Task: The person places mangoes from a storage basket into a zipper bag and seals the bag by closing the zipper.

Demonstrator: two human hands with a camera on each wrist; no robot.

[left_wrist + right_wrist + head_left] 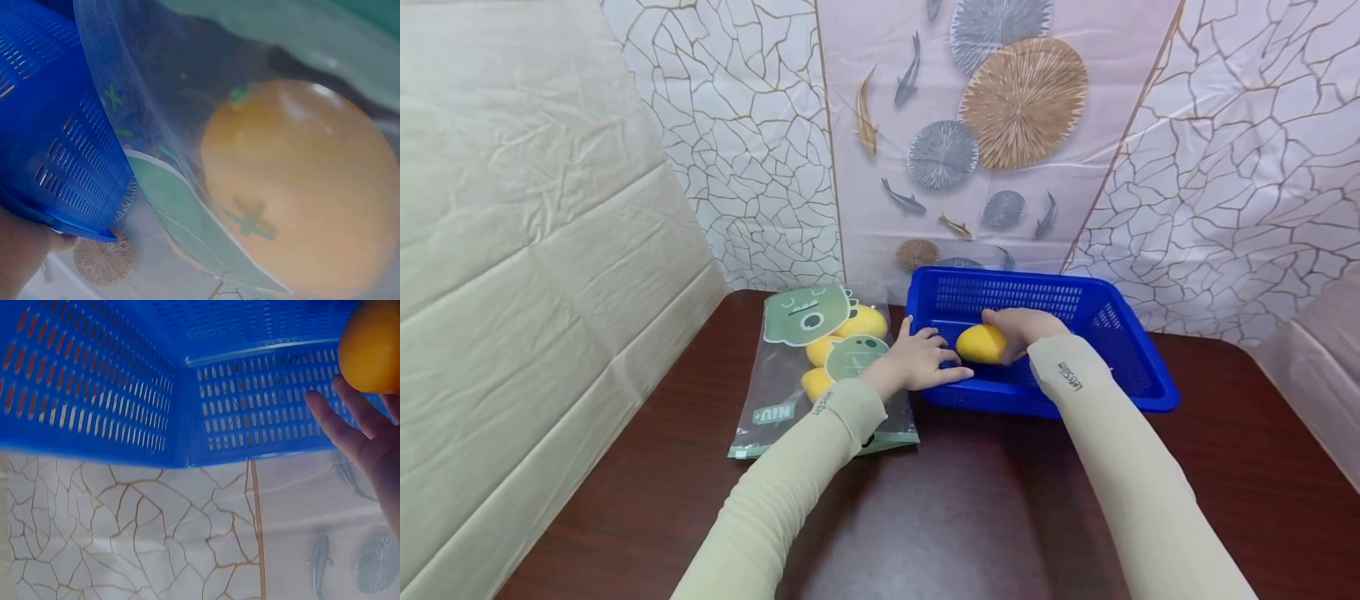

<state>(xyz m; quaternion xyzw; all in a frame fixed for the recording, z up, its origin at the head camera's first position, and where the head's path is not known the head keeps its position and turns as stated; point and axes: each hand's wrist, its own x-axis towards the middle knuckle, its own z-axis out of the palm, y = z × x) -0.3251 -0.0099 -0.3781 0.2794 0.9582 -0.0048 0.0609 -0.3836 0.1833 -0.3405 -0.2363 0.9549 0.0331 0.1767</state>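
Observation:
A blue plastic basket with slotted walls stands on the table. Inside it my right hand holds a smooth, oval yellow fruit; the right wrist view shows the fruit at the fingers, with some of them stretched out. My left hand rests over the basket's left rim, its fingers spread. Left of the basket lies a clear zip bag with green cartoon prints and several yellow fruits inside. One bagged fruit fills much of the left wrist view.
The dark brown table extends in front of the basket and bag. Patterned cloth hangs behind, and a pale cloth wall stands along the left. The bag's printed end lies close against the basket's left side.

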